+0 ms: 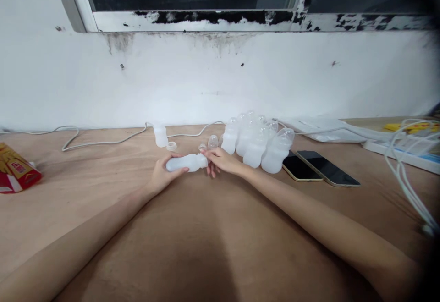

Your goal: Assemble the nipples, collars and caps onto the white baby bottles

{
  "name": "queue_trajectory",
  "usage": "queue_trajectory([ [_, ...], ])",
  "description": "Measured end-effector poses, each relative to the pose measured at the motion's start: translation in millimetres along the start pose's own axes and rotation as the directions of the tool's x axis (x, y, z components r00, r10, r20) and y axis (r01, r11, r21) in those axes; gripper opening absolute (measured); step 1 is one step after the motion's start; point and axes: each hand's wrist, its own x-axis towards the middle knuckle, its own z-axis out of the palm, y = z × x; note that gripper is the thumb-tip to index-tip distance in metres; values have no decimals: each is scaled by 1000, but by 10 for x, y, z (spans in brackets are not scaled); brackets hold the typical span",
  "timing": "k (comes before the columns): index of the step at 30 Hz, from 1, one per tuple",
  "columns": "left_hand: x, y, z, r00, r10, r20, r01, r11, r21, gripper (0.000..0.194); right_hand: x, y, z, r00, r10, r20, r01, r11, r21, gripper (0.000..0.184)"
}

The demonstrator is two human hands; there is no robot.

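Observation:
A frosted white baby bottle [184,162] lies on its side between my hands, neck to the right. My left hand [163,172] is wrapped round its base end. At the neck, the thumb and fingers of my right hand [225,160] grip the collar; some of these fingers are hidden. Just beyond lie a clear domed cap [213,142] and a small clear piece [202,147], perhaps a teat. An uncapped bottle [160,136] stands further back on the left, with a white ring [171,146] beside it. Several capped bottles [256,148] stand grouped behind my right forearm.
Two phones [302,167] lie side by side right of the bottles. A white cable [113,139] runs along the wall. A red and yellow box [19,170] lies at the far left. White bundled cables [400,164] and a flat white package [323,130] occupy the right.

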Motion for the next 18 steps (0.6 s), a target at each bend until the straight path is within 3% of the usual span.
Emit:
queue_trajectory([
  [2,1,7,-1,1000,-6,8,6,1000,3,37,3,5,-12,1000,0,-3,0,1000,22,45],
  [4,8,6,-2,999,-35,-15,35,999,7,36,-6,-4,-33,994,-104,-45,106,993,51,39],
  [7,14,-2,-3,997,-67,-30,67,998,-4,37,-22,-16,-34,973,-224,-51,226,973,50,57],
  [11,-7,9,-3,999,-37,14,37,999,-11,40,-22,11,44,994,-107,4,106,992,64,38],
  [15,-22,24,3,999,39,37,-39,999,10,40,-19,-11,73,998,57,27,-58,997,48,52],
  [18,-6,-1,7,1000,-21,-3,21,1000,-18,41,-32,-76,25,999,-49,-6,49,999,-11,41],
])
